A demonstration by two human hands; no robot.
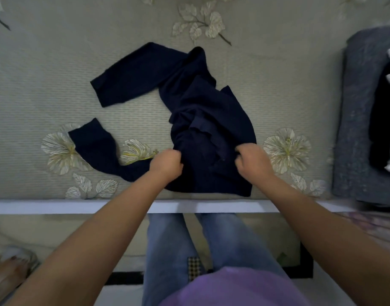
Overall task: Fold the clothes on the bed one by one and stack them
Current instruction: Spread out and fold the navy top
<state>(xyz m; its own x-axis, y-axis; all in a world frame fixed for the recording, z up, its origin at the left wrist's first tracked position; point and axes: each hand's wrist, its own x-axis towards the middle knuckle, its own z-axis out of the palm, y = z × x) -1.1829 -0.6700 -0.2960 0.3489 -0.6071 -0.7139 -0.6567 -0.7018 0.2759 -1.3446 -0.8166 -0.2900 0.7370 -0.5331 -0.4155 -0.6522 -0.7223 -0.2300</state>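
Both fists, left hand (167,161) and right hand (253,159), grip the rumpled navy sweater (203,120) by the bed's (46,85) near edge.

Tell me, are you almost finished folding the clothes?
Not yet. A pile of clothes already sits at the bed's right edge. Both hands, left and right, grip the dark sweater, which lies crumpled with sleeves sprawled. It needs folding and stacking.

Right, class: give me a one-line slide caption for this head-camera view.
Both hands, left and right, grip a crumpled navy sweater on the floral bedspread.
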